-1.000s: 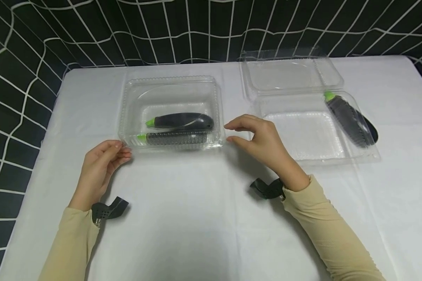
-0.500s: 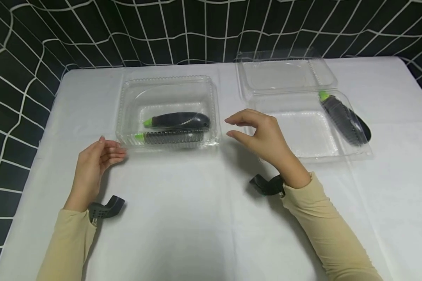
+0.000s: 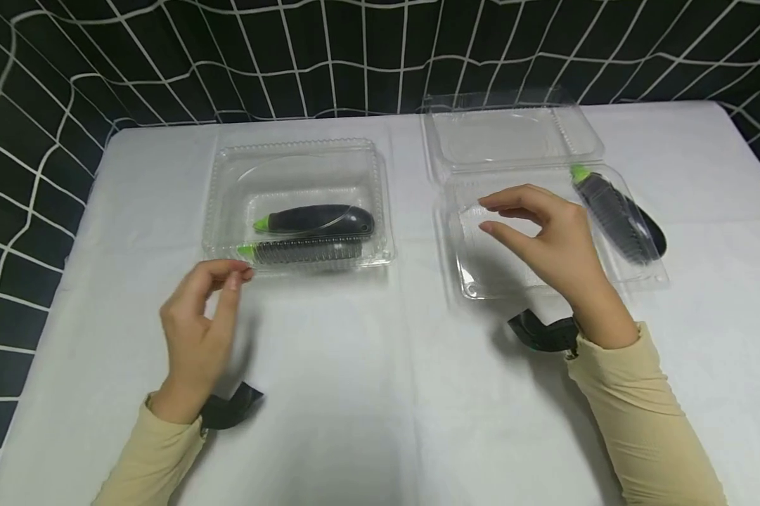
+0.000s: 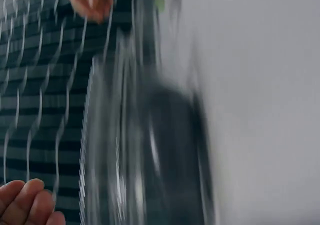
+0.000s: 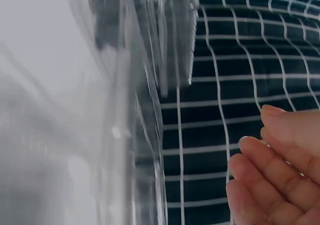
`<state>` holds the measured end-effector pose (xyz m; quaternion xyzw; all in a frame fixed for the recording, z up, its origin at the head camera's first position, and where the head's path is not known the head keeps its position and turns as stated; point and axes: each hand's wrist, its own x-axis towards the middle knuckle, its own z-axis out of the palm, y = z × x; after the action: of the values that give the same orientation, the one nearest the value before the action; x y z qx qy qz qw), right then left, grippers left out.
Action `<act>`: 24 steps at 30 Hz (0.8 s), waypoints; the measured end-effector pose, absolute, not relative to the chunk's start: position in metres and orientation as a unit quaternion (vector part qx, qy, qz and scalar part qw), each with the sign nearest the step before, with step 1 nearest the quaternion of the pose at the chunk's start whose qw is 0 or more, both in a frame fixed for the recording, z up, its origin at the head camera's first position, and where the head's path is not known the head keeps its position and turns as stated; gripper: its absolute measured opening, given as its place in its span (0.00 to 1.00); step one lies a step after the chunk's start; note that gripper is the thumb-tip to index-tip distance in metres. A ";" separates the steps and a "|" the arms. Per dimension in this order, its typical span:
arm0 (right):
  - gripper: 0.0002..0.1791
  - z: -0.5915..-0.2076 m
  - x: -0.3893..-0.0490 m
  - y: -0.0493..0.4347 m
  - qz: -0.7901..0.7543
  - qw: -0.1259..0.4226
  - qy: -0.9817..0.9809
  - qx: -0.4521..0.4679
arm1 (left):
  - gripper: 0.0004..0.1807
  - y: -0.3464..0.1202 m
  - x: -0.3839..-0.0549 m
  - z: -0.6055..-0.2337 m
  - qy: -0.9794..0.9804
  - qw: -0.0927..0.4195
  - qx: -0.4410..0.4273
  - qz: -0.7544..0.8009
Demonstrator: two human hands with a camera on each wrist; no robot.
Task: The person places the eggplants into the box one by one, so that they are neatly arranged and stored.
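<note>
Lengthwise left-right | closed clear box (image 3: 291,169) | inner tools (image 3: 325,220), green tips (image 3: 262,224) left

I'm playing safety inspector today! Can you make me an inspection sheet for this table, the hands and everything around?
Surface: white tablecloth, lightly creased.
Job's things: left clear clamshell box, looks closed, green-tipped black tool inside; right clear clamshell box, lid up; another green-tipped black tool at its right side, inside or outside unclear.
Clutter: nothing seen.
Grips: left grip at the left box's front edge, contact unclear; right grip above the open box, holding nothing.
Cables: nothing seen.
Surroundings: dark backdrop with white netting.
</note>
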<state>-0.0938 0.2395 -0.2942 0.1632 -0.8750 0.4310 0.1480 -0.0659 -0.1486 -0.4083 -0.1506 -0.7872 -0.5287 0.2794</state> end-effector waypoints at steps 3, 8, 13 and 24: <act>0.13 -0.291 -0.093 0.252 0.427 0.157 -0.879 0.145 | 0.09 -0.113 -0.060 -0.394 -0.794 0.256 -0.211 -0.509; 0.15 -0.290 -0.091 0.272 0.426 0.167 -0.880 0.124 | 0.11 -0.062 -0.045 -0.345 -0.805 0.191 -0.289 -0.481; 0.17 -0.291 -0.087 0.290 0.414 0.151 -0.892 0.097 | 0.20 -0.031 -0.042 -0.328 -0.835 0.094 -0.347 -0.416; 0.24 -0.292 -0.082 0.341 0.339 0.061 -0.939 0.003 | 0.34 0.037 -0.056 -0.327 -0.879 -0.039 -0.398 -0.261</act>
<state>-0.0818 0.3407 -0.2925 0.0033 -0.9387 0.3392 0.0610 -0.0560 0.0375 -0.3265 -0.3980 -0.8787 -0.2609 -0.0385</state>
